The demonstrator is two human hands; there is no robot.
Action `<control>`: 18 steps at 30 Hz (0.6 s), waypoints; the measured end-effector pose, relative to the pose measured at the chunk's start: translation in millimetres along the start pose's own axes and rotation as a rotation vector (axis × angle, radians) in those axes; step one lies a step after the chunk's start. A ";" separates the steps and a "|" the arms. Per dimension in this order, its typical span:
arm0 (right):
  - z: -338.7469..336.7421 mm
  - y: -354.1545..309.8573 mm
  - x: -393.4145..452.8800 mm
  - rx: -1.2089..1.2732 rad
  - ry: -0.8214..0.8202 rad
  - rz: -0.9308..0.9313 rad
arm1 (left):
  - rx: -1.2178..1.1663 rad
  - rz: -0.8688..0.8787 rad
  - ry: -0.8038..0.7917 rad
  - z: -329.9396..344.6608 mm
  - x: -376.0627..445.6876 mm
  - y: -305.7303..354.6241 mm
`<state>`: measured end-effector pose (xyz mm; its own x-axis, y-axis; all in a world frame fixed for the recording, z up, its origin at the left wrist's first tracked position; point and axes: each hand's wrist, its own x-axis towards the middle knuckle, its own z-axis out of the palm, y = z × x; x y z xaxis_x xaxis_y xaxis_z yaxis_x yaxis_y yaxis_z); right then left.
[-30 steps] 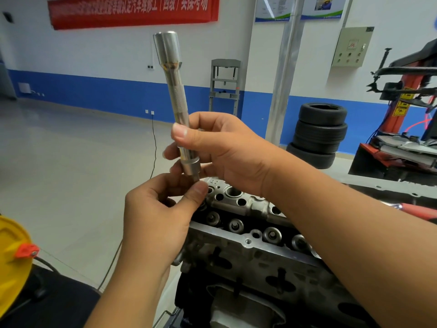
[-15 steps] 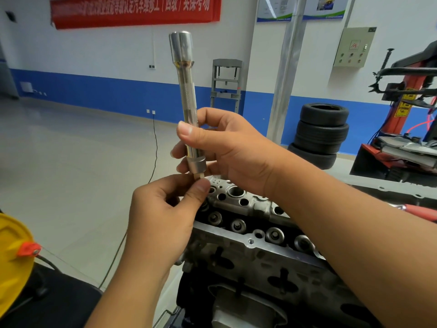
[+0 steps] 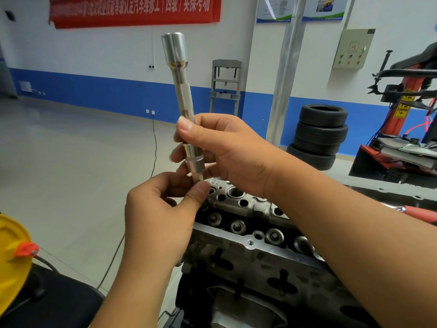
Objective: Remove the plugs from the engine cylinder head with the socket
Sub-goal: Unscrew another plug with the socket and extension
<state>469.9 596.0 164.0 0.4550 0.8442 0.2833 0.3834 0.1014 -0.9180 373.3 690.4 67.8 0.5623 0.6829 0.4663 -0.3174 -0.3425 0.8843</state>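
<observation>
A long silver socket tool (image 3: 182,91) stands nearly upright in front of me, its wide end on top. My right hand (image 3: 224,155) grips its lower shaft with thumb and fingers. Just below, my left hand (image 3: 160,214) pinches the small tip at the tool's bottom end between thumb and fingers. Under both hands lies the grey metal cylinder head (image 3: 255,252), with round bores and several valve caps along its top. Whether a plug sits in the tool's tip is hidden by my fingers.
A yellow lid with a red tab (image 3: 14,259) sits at the lower left. Stacked tyres (image 3: 319,136) stand by the far wall, a red tyre machine (image 3: 406,119) at the right. A black cable (image 3: 155,147) runs across the floor.
The tool has shifted slightly right and stands more upright. Both hands keep the same hold on it.
</observation>
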 end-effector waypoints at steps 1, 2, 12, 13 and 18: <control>-0.8 0.0 0.1 -0.004 0.025 -0.006 | 0.003 -0.004 0.005 0.2 -0.4 0.9; -1.6 0.2 0.3 -0.001 0.048 -0.012 | 0.004 -0.013 0.005 0.2 -0.7 1.5; 5.6 -0.2 0.3 0.000 0.056 -0.080 | 0.001 -0.103 -0.155 -5.7 0.8 1.5; 7.1 -0.5 0.1 0.002 0.055 -0.084 | -0.013 -0.105 -0.164 -6.5 0.9 0.4; 10.9 0.3 -1.0 0.011 0.106 -0.149 | -0.042 -0.111 -0.181 -6.9 2.6 -0.1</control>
<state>460.8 600.8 160.5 0.4761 0.7590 0.4440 0.4448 0.2277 -0.8662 369.6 696.7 68.7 0.7224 0.5863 0.3666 -0.2757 -0.2421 0.9303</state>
